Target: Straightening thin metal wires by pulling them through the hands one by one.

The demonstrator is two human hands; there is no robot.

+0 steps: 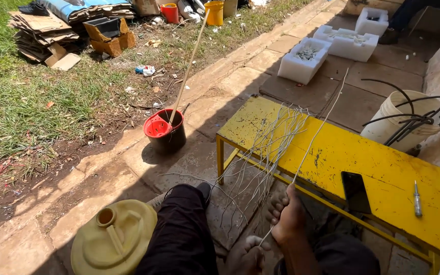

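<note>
My right hand [286, 216] is low in the view, just in front of the yellow metal bench [332, 153], fingers curled round a long thin white wire [322, 122]. The wire runs up and away over the bench toward the paving. My left hand [250, 253] is lower and closer to me and grips the near end of the same wire. A loose bundle of similar white wires [273, 135] hangs over the bench's left end. My leg in black trousers [179, 231] stretches out to the left.
On the bench lie a black phone [356, 191] and a screwdriver [417, 198]. A white bucket of black cables [403, 119] stands behind it. There is also a red-rimmed black bucket with a stick [165, 131], a yellow jerrycan [113, 239], white foam boxes [304, 58] and another person's leg [401, 18].
</note>
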